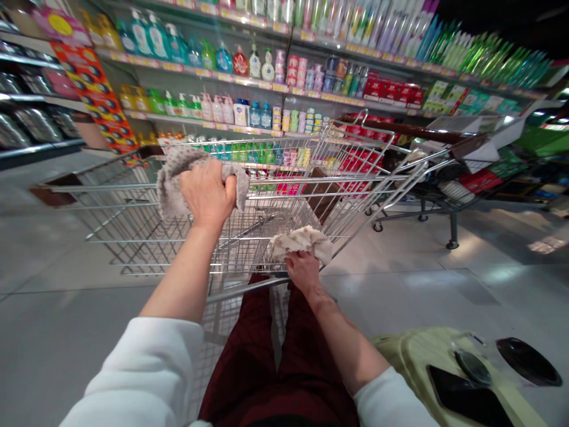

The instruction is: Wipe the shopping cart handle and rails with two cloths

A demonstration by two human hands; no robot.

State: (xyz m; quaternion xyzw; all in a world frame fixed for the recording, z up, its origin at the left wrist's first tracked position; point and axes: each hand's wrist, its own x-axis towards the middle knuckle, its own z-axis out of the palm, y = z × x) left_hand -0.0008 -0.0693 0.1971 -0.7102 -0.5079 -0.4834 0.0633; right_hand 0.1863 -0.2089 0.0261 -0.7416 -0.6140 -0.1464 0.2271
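Observation:
My left hand (207, 193) grips a fuzzy grey cloth (172, 182), which drapes over the upper wires of a metal shopping cart (133, 237). Lower down, my right hand (303, 271) sits on a cream cloth (302, 243) bunched at the cart's near end, close to its push bar (244, 289). Both cloths lie between my hands and the wire. Inside the basket stands a flat brown item (320, 198), partly hidden behind the wires.
Shelves of bottled cleaning and toiletry products (222, 65) line the far side of the tiled aisle. A second wheeled cart (427, 190) with goods stands to the right. A pale yellow case (413, 362) with a black slab on top sits at lower right, beside my dark red trousers (262, 356).

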